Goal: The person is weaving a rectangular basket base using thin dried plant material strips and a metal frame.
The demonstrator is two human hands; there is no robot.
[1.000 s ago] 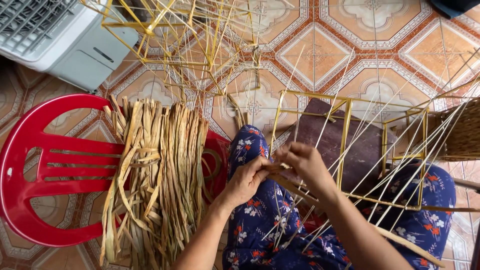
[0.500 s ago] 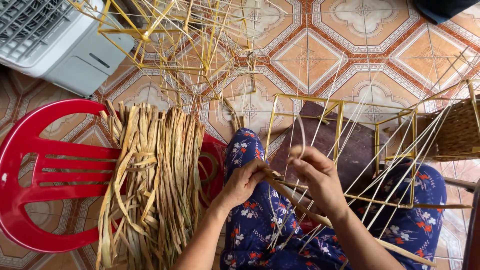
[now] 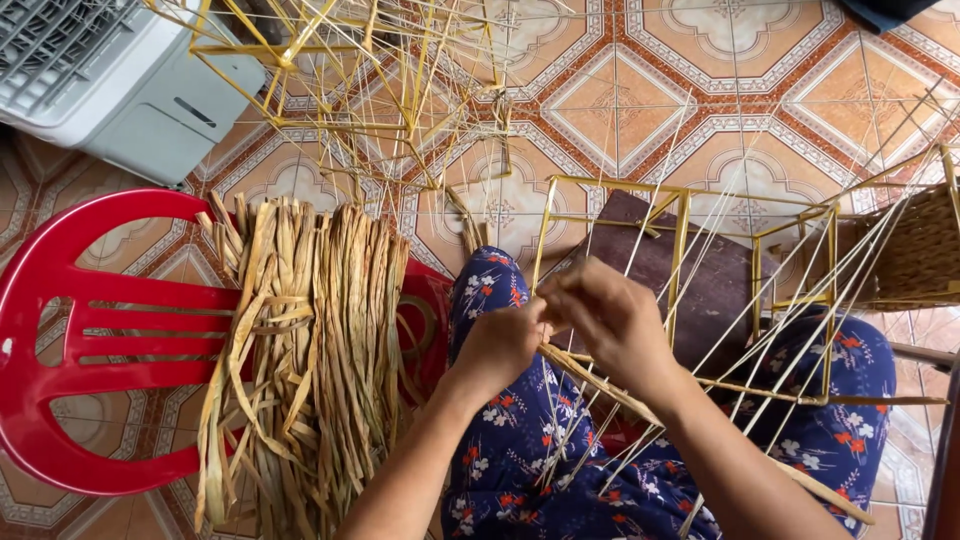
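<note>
My left hand (image 3: 500,345) and my right hand (image 3: 610,320) meet over my lap, both pinching a dried straw strand (image 3: 590,383) at the near rail of a yellow wire frame (image 3: 680,240). The frame rests on my knees, which are covered in blue floral cloth (image 3: 520,450). Thin pale spokes (image 3: 760,300) fan up and to the right from the frame. A bundle of dried straw strips (image 3: 310,350) lies just left of my left hand, draped over a red plastic chair (image 3: 90,330).
A second yellow wire frame (image 3: 350,80) stands on the patterned tile floor (image 3: 700,90) beyond the straw. A white appliance (image 3: 100,80) fills the top left corner. A woven basket (image 3: 920,250) sits at the right edge, a dark board (image 3: 700,270) under the frame.
Both hands have shifted slightly up and to the left along the frame rail, and the fingers have closed tighter together on the strand.
</note>
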